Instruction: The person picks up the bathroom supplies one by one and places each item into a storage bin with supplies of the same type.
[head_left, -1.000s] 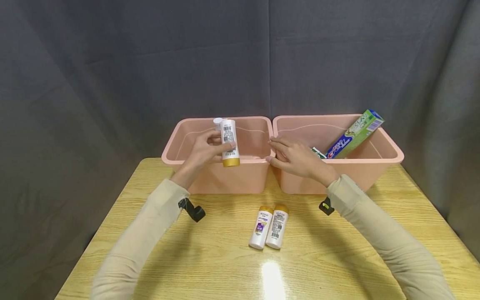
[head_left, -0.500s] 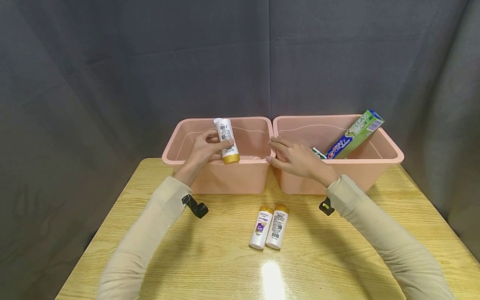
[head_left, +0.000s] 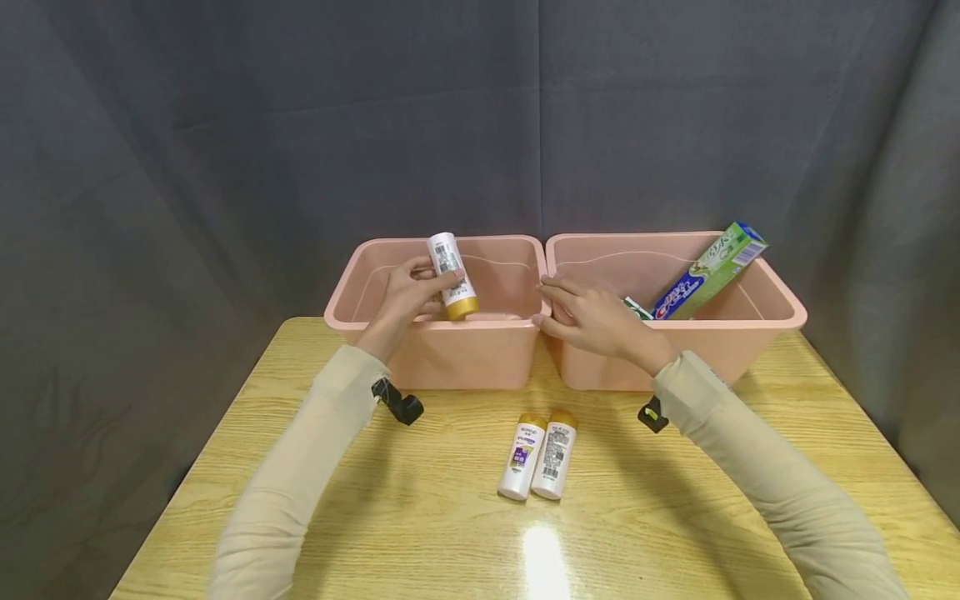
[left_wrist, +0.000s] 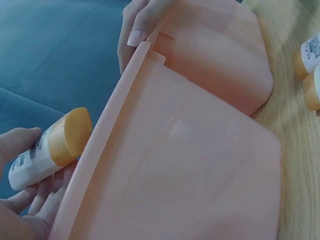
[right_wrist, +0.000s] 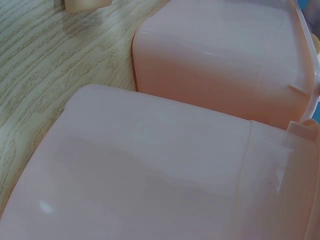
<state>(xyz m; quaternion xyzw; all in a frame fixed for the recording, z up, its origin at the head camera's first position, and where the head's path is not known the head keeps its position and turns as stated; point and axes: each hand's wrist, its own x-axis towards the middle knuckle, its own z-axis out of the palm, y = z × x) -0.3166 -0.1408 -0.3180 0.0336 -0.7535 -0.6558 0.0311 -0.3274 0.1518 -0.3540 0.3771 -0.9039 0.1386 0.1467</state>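
- Along the desk's (head_left: 420, 500) far edge, towards its far left corner, we see the left bin (head_left: 457, 358), a pink tub.
- Our left hand (head_left: 405, 292) is curled round a white bottle (head_left: 456, 293), thumb on the near face, fingers behind, probably to keep it steady at this tilt. The bottle is above the left bin's opening, gold cap down towards the front rim; whether they touch, we cannot tell.
- Mid-desk, well in from both side edges, we have a purple-labelled bottle (head_left: 522, 458) and a barcode-up bottle (head_left: 555, 457) lying side by side, caps towards the far edge; flat, they seem unlikely to topple.
- Our right hand (head_left: 596, 315) rests where the bin rims meet, thumb and fingers apart, perhaps to steady both tubs.
- Towards the desk's far right corner stands the right bin (head_left: 738, 350). In it we glimpse a small green pack (head_left: 638, 308), mostly hidden, and a toothpaste carton (head_left: 708, 271) leaning past the rim, presumably too long to sit lower at that slant.
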